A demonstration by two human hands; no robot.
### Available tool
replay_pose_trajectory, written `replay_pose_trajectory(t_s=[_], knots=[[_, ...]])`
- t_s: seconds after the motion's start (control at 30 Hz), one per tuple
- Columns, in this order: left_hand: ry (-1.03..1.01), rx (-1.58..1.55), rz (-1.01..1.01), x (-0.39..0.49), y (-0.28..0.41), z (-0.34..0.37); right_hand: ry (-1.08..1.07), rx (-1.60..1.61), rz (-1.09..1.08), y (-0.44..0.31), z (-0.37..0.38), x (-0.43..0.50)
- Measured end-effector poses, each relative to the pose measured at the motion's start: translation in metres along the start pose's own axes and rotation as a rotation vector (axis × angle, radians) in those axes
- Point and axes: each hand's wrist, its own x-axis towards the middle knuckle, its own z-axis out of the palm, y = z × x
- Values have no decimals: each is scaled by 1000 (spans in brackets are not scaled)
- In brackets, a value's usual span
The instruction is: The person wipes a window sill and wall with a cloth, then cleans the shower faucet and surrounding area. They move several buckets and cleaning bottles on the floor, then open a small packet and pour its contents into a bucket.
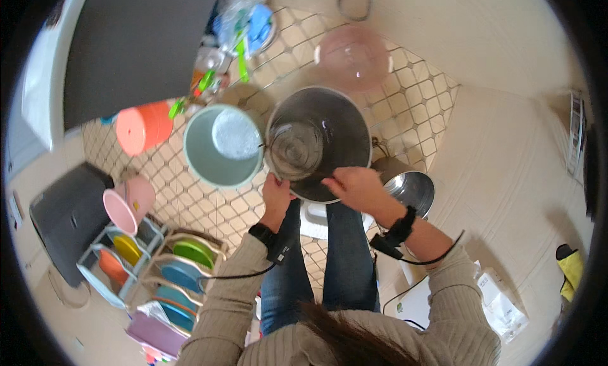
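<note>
A large dark grey round pot [339, 128] with a pale rim is in front of my knees. My left hand [277, 195] grips its near-left rim, the thumb on the edge. My right hand [358, 187] is over the near-right part of the pot, fingers curled down at the inner wall; whether it holds something small is hidden. Low inside the pot is a clear, glossy round patch, perhaps water. Close on the left stands a mint-green bucket [204, 159] with foamy, whitish liquid [236, 134] in it.
Beyond the pot lies a pink basin [354, 57]. A shiny metal pot [413, 192] stands at the right. Leftward are an orange bucket [142, 127], a pink bucket [121, 209] and racks of coloured plates [183, 266]. A dark countertop [137, 47] overhangs at upper left.
</note>
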Motion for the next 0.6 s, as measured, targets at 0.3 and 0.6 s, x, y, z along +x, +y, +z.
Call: replay_pose_trajectory(t_s=[0.3,0.6], knots=[[-15,-205,-53,34,68,70,79,113,-37,87,7,22],[34,-198,-90,64,103,143,-163,8,106,157,12,40]])
